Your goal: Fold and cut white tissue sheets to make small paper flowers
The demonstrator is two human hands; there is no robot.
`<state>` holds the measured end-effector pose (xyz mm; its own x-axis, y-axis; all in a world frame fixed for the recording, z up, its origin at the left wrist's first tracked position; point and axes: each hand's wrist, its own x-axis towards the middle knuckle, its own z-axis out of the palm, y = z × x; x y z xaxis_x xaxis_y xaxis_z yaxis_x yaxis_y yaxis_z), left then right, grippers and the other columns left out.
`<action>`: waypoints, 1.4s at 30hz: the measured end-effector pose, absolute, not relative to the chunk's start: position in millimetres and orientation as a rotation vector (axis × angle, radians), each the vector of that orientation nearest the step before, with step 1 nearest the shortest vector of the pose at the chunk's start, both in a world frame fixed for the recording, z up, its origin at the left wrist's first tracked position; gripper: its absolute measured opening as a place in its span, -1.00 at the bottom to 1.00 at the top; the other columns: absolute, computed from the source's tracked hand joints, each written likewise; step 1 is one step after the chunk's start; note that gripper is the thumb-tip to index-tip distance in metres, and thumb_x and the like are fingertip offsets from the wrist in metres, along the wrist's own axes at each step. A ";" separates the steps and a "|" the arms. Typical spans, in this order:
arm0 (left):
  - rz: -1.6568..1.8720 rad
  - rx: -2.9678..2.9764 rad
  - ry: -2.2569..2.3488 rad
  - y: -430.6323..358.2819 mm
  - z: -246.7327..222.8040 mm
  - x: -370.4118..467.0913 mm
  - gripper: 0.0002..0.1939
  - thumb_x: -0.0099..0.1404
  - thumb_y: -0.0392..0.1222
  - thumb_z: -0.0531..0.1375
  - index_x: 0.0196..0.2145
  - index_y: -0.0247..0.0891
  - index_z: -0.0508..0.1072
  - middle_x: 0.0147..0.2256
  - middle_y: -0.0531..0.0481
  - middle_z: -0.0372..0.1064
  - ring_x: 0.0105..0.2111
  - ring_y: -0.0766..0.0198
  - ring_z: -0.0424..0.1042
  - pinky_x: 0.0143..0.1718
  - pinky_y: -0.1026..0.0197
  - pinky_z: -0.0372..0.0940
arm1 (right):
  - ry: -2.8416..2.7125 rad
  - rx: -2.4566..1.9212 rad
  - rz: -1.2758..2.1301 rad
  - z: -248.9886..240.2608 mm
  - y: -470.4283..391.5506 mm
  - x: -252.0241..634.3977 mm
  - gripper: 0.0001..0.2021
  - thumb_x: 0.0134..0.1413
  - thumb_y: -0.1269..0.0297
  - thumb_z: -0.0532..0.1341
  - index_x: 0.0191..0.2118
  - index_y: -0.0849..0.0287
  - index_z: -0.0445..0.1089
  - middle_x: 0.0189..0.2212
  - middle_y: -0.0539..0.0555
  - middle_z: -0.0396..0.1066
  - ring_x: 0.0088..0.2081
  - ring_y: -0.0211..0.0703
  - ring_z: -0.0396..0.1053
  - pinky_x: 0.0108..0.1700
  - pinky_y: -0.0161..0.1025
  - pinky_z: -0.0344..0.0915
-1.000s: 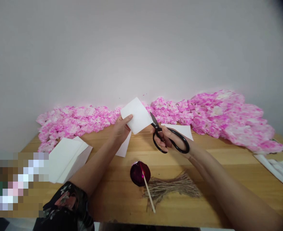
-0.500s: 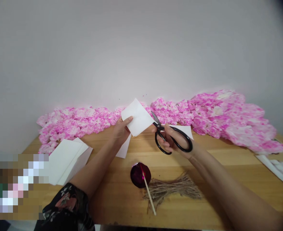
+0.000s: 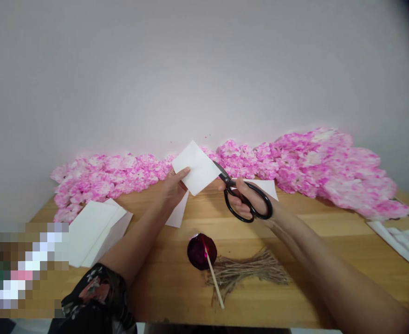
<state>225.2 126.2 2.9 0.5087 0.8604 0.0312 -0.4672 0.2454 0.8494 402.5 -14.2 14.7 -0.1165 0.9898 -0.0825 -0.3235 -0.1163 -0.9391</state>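
Between the thumb and fingers of my left hand (image 3: 175, 186) is a square of white paper (image 3: 196, 168), raised above the table with one corner pointing up. My right hand (image 3: 248, 199) grips black-handled scissors (image 3: 229, 182), fingers through the loops. Their blades lie at the right corner of the paper and look nearly closed; whether paper is between them I cannot tell. Behind my hands, further white sheets lie on the table, one sheet (image 3: 177, 211) below the held square and another sheet (image 3: 260, 186) past my right hand.
Pink-and-white paper flowers (image 3: 329, 167) line the back of the wooden table (image 3: 155, 278) against the wall. A stack of white paper (image 3: 93, 227) lies left. In front are a bowl of dark red liquid (image 3: 197, 255) with a wooden stick (image 3: 215, 283) and a bundle of thin twigs (image 3: 256, 269).
The scissor blades have closed at the paper's right corner, and the handle loops have drawn together. The left hand still holds the paper in nearly the same place.
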 end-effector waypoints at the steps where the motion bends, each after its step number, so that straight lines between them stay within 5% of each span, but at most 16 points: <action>1: 0.957 0.937 0.504 126.3 3.1 225.0 -0.38 0.01 -0.15 0.43 0.05 -0.23 0.42 -0.08 -0.12 0.53 0.00 0.00 0.47 0.02 0.04 0.36 | -0.992 -0.948 1.524 13.9 -13.9 402.8 -0.45 0.07 -0.26 0.17 -0.10 0.16 0.31 -0.59 -0.14 0.09 -0.67 -0.42 -0.04 -0.70 -0.39 -0.05; 8: 0.939 0.969 0.472 128.4 -2.1 223.9 -0.39 0.03 -0.12 0.42 0.05 -0.22 0.42 -0.08 -0.12 0.54 -0.03 0.02 0.48 0.02 0.03 0.35 | -1.189 -0.970 1.516 16.6 -15.4 402.9 -0.51 0.19 -0.26 0.03 -0.30 0.15 0.23 -0.60 -0.09 0.15 -0.66 -0.37 0.09 -0.60 -0.32 0.06; 16: 0.907 0.991 0.475 127.4 -6.9 223.5 -0.39 0.01 -0.14 0.43 0.04 -0.20 0.43 -0.06 -0.14 0.52 -0.03 -0.01 0.48 0.01 0.02 0.36 | -1.159 -0.860 1.535 22.3 -16.1 403.1 -0.48 0.15 -0.21 0.13 0.07 0.04 0.19 -0.59 -0.12 0.19 -0.67 -0.31 0.06 -0.65 -0.32 0.10; 20: 0.906 1.001 0.480 127.6 -9.4 224.0 -0.38 0.02 -0.14 0.44 0.05 -0.20 0.43 -0.08 -0.12 0.53 -0.07 0.03 0.50 -0.01 0.04 0.36 | -1.169 -0.909 1.534 22.5 -15.1 401.9 -0.51 0.12 -0.27 0.10 -0.28 0.13 0.31 -0.64 -0.10 0.17 -0.69 -0.33 0.06 -0.65 -0.32 0.09; 25: 0.899 1.005 0.476 129.3 -15.0 224.3 -0.42 0.03 -0.14 0.43 0.03 -0.22 0.46 -0.07 -0.13 0.53 -0.09 0.03 0.51 -0.03 0.05 0.37 | -1.162 -1.018 1.561 22.2 -12.0 402.4 -0.34 0.07 -0.41 -0.02 -0.61 0.16 0.17 -0.74 -0.09 0.05 -0.72 -0.38 0.03 -0.66 -0.35 0.00; 35: 0.926 0.976 0.483 128.4 -10.0 224.9 -0.38 -0.03 -0.15 0.46 0.02 -0.22 0.47 -0.12 -0.11 0.56 -0.14 0.08 0.52 -0.06 0.09 0.37 | -1.083 -1.030 1.475 23.0 -15.7 398.6 -0.50 0.07 -0.29 0.14 -0.44 0.10 0.13 -0.71 -0.17 0.01 -0.75 -0.41 -0.13 -0.77 -0.41 -0.18; 42: 0.921 1.008 0.466 127.0 -10.4 224.6 -0.35 -0.01 -0.13 0.45 0.06 -0.21 0.44 -0.13 -0.12 0.55 -0.12 0.04 0.52 -0.01 0.04 0.36 | -1.167 -0.911 1.552 19.2 -14.2 401.9 -0.48 0.08 -0.33 0.09 -0.37 0.11 0.18 -0.63 -0.11 0.10 -0.67 -0.36 0.02 -0.64 -0.33 0.05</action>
<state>224.6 127.0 -10.4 0.5537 0.8299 0.0686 -0.4359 0.2186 0.8731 401.9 -14.2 19.2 -0.2650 0.9641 -0.0174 -0.2511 -0.0864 -0.9641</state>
